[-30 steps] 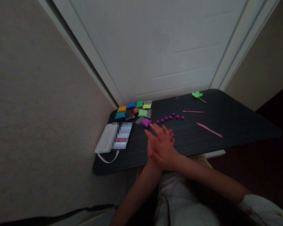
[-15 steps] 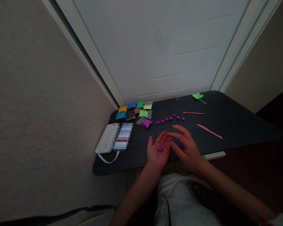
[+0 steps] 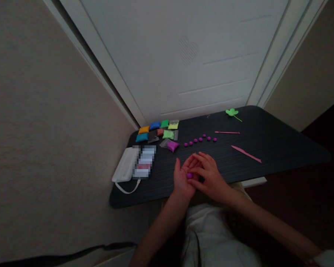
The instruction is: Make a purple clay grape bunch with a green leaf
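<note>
A small purple clay ball (image 3: 189,175) rests in the upturned palm of my left hand (image 3: 184,181), which cups it with its fingers loosely extended. My right hand (image 3: 210,177) reaches over from the right, thumb and forefinger closed on either side of the ball. Its other fingers lie across the left fingers. Beyond my hands, several purple clay balls (image 3: 200,139) form a bent row on the dark table (image 3: 167,187). To their left is a bag of purple clay (image 3: 172,145).
Several bags of coloured clay (image 3: 142,137) lie at the back left. In front of them are a white power bank (image 3: 125,165) and a cabled phone (image 3: 145,162). A pink knife (image 3: 246,154), a thin pink tool (image 3: 227,132) and a green clover shape (image 3: 232,112) lie right.
My right hand has moved left and in over my left palm, its thumb and forefinger coming to the purple ball. My left hand stays nearly where it was.
</note>
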The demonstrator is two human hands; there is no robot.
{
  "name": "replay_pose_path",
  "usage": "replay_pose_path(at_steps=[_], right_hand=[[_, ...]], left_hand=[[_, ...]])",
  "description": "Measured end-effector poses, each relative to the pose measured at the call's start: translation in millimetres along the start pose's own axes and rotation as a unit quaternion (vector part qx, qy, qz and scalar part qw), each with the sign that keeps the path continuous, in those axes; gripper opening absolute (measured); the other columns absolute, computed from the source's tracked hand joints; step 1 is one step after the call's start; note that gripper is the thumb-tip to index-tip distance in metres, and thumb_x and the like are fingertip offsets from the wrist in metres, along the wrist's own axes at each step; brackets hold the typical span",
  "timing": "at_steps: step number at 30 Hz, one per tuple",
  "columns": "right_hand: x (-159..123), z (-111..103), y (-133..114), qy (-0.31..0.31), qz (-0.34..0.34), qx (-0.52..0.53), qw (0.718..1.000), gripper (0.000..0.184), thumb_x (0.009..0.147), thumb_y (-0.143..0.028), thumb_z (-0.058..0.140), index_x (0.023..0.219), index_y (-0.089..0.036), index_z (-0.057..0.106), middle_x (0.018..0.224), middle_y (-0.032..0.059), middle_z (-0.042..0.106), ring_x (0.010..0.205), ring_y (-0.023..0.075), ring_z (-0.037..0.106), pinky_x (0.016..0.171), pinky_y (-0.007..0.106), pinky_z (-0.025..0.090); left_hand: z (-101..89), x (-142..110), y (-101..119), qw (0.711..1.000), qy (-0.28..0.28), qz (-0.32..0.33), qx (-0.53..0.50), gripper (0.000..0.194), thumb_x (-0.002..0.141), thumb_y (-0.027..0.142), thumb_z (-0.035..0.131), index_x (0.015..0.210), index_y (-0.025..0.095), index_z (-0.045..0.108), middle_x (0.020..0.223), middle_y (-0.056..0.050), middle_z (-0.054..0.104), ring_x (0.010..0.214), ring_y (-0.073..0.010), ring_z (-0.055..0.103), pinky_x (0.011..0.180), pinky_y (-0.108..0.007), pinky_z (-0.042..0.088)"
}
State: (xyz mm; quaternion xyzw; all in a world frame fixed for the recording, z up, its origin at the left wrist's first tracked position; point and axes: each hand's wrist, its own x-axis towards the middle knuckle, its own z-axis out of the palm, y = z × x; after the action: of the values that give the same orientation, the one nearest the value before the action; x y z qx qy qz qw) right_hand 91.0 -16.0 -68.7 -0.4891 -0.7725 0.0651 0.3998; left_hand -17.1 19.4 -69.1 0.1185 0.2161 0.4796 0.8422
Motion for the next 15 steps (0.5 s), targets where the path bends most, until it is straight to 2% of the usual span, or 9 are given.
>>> replay_pose_path(at_steps=[7, 15], right_hand=[[-1.7, 4.7, 4.7, 0.018, 0.008, 0.025, 0.999, 0.019, 0.071, -0.028, 0.061, 0.090, -0.024, 0.064, 0.129, 0.0064, 0.042, 0.123, 0.0260, 0.030, 0.098, 0.053, 0.023], [-2.9, -0.4, 8.8, 0.052, 0.055, 0.094, 0.993, 0.026, 0.075, -0.022, 0.056, 0.101, -0.024, 0.059, 0.125, 0.0075, 0.044, 0.122, 0.0228, 0.033, 0.099, 0.047, 0.029]], left_hand=[[3.4, -0.9, 1.8, 0.999, -0.010, 0.006, 0.035, 0.043, 0.080, 0.048, 0.039, 0.093, 0.013, 0.060, 0.097, -0.010, 0.062, 0.094, -0.0181, 0.057, 0.083, -0.027, 0.043], [-5.7, -10.8, 11.0, 0.981, -0.039, 0.064, 0.177, 0.023, 0.076, 0.021, 0.053, 0.097, 0.014, 0.060, 0.089, -0.006, 0.063, 0.080, -0.0134, 0.059, 0.070, -0.023, 0.044]])
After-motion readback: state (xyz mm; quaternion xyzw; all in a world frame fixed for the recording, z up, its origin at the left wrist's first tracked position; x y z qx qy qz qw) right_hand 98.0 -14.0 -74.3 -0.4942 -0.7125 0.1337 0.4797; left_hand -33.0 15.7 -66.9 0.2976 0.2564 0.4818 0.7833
